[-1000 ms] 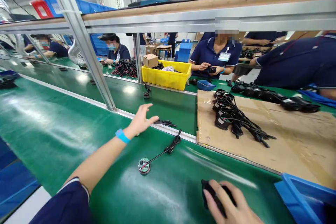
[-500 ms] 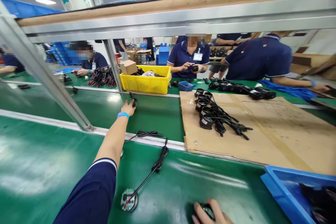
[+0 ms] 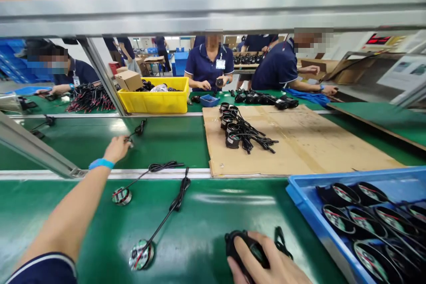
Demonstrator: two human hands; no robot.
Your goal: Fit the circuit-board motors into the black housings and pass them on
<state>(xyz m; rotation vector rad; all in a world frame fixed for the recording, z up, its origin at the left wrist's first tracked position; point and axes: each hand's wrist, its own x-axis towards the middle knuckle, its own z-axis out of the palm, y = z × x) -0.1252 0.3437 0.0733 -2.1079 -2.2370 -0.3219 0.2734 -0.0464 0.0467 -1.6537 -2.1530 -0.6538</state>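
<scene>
My left hand (image 3: pixel 117 148) reaches far forward over the green belt, its fingers closed on a small round circuit board (image 3: pixel 128 141) with a bundled black cable (image 3: pixel 140 128) beyond it. Near the bottom edge, my right hand (image 3: pixel 266 259) grips a black round housing (image 3: pixel 239 248); a coiled black cable (image 3: pixel 281 240) lies just beyond. Between my arms, two green circuit boards with red wires, one nearer (image 3: pixel 141 255) and one farther (image 3: pixel 122 196), rest on the green surface, each joined to a tied black cable.
A blue tray (image 3: pixel 316 219) of black housings stands at right. Cardboard (image 3: pixel 299 142) bears several housings with cables. Behind are a yellow bin (image 3: pixel 153 102) and people at work. A metal post (image 3: pixel 36 146) rises at left, and a metal beam (image 3: pixel 213 13) crosses overhead.
The view has swung right, bringing more of the blue tray into sight. My left hand has closed on a board at the cable's near end. More of my right hand and its black housing shows.
</scene>
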